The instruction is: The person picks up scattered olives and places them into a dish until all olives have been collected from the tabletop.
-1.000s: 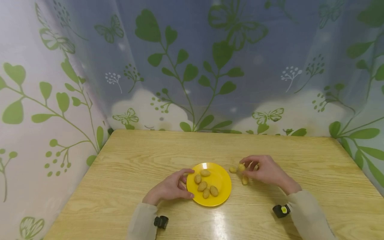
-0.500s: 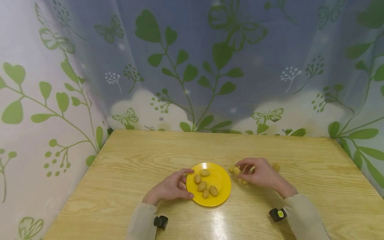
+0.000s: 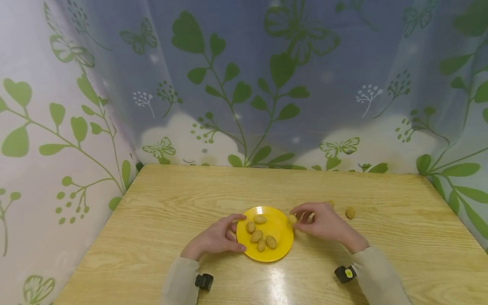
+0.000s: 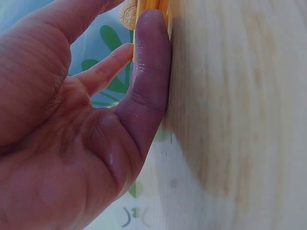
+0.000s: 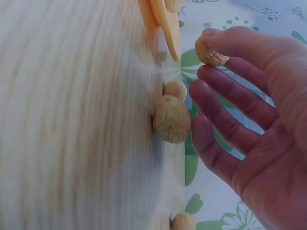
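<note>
A yellow plate (image 3: pixel 280 250) lies on the table with several walnuts (image 3: pixel 256 236) on it. My left hand (image 3: pixel 215 238) holds the plate's left edge, thumb at the near side and fingers farther along the rim. In the left wrist view, a finger of the left hand (image 4: pixel 152 62) reaches the plate's edge. My right hand (image 3: pixel 322 220) pinches a walnut (image 5: pixel 211 51) between thumb and fingertips, right at the plate's right rim. Below the right hand, other walnuts (image 5: pixel 171 119) rest on the table in the right wrist view.
Two walnuts show beyond the right hand, one walnut (image 3: pixel 350 212) lying apart and another walnut (image 3: pixel 331 204) partly behind the hand. A wood-grain table (image 3: pixel 183 186) meets a leaf-patterned curtain (image 3: pixel 244 84) at its back edge. Each wrist wears a black camera (image 3: pixel 204 281).
My right hand has moved left with the pinched walnut, from over the loose walnuts to the plate's right rim, uncovering a walnut on the right. The left hand and plate stay in place.
</note>
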Demonstrator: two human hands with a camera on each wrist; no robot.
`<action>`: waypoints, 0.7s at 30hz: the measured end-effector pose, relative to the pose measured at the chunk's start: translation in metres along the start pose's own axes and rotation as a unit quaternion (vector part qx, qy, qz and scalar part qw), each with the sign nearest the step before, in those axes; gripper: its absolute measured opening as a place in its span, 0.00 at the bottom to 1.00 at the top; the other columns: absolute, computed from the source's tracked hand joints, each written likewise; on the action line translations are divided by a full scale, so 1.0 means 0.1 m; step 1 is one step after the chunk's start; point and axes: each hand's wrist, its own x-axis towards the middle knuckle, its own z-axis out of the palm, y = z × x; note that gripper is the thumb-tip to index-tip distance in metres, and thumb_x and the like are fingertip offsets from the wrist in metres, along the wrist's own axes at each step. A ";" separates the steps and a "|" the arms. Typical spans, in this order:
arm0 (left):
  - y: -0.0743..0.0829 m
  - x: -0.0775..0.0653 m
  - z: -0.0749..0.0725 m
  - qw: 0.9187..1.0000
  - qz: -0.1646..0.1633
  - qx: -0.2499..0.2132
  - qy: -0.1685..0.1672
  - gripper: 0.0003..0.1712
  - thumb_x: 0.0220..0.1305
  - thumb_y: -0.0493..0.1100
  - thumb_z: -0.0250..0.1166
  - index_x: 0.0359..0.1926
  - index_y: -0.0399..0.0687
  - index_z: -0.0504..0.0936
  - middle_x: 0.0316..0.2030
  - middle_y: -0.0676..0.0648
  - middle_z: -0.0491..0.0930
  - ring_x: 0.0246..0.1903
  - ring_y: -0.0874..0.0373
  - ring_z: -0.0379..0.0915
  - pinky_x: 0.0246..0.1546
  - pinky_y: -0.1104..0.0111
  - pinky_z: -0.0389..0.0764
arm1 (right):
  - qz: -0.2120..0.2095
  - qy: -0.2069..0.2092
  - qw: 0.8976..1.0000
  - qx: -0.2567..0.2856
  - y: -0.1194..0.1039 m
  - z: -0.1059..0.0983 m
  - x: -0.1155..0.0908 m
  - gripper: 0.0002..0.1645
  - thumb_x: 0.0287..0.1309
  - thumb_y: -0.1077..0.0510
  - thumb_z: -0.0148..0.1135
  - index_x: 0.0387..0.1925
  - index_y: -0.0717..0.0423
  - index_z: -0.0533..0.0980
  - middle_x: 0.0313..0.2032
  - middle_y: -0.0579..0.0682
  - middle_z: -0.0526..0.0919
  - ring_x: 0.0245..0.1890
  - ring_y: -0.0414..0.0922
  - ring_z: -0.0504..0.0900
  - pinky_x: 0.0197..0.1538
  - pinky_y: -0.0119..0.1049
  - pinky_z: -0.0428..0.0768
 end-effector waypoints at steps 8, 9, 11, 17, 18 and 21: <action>0.00 0.00 0.00 1.000 -0.001 -0.006 -0.001 0.46 0.56 0.44 0.79 0.74 0.54 0.67 0.48 0.44 0.74 0.38 0.60 0.82 0.42 0.67 0.81 | -0.009 -0.013 1.000 0.009 -0.09 0.05 0.04 0.18 0.58 0.56 0.75 0.50 0.52 0.85 0.39 0.47 0.88 0.35 0.35 0.82 0.36 0.30 0.83; 0.00 0.00 0.00 1.000 -0.001 -0.007 -0.001 0.46 0.56 0.43 0.79 0.74 0.54 0.67 0.48 0.44 0.74 0.38 0.60 0.82 0.42 0.67 0.82 | -0.012 -0.014 1.000 0.007 -0.10 0.05 0.05 0.18 0.58 0.56 0.74 0.50 0.52 0.85 0.39 0.46 0.88 0.36 0.35 0.82 0.36 0.30 0.83; 0.01 -0.01 0.00 1.000 0.000 -0.009 -0.001 0.46 0.56 0.43 0.79 0.73 0.54 0.67 0.48 0.44 0.74 0.38 0.59 0.82 0.42 0.67 0.82 | -0.018 -0.013 1.000 0.003 -0.12 0.06 0.06 0.18 0.59 0.55 0.74 0.50 0.53 0.85 0.39 0.46 0.88 0.36 0.35 0.82 0.36 0.29 0.83; 0.00 -0.01 0.01 1.000 -0.002 -0.008 -0.002 0.46 0.56 0.44 0.79 0.73 0.54 0.67 0.49 0.44 0.74 0.38 0.60 0.82 0.43 0.67 0.81 | -0.024 -0.016 1.000 0.004 -0.15 0.11 0.09 0.18 0.58 0.56 0.75 0.50 0.53 0.85 0.39 0.46 0.89 0.35 0.34 0.82 0.37 0.29 0.84; 0.00 -0.01 0.01 1.000 -0.002 -0.008 -0.002 0.46 0.56 0.44 0.79 0.73 0.54 0.67 0.49 0.44 0.74 0.38 0.60 0.82 0.43 0.67 0.81 | -0.024 -0.017 1.000 0.007 -0.15 0.12 0.09 0.18 0.58 0.57 0.75 0.50 0.53 0.85 0.39 0.46 0.89 0.35 0.34 0.82 0.37 0.29 0.84; 0.01 0.00 0.00 1.000 -0.001 -0.008 -0.001 0.46 0.56 0.44 0.79 0.73 0.54 0.67 0.49 0.44 0.73 0.38 0.59 0.82 0.42 0.67 0.82 | -0.027 -0.019 0.999 0.007 -0.17 0.15 0.12 0.18 0.57 0.57 0.75 0.50 0.53 0.85 0.38 0.46 0.88 0.34 0.34 0.81 0.36 0.29 0.84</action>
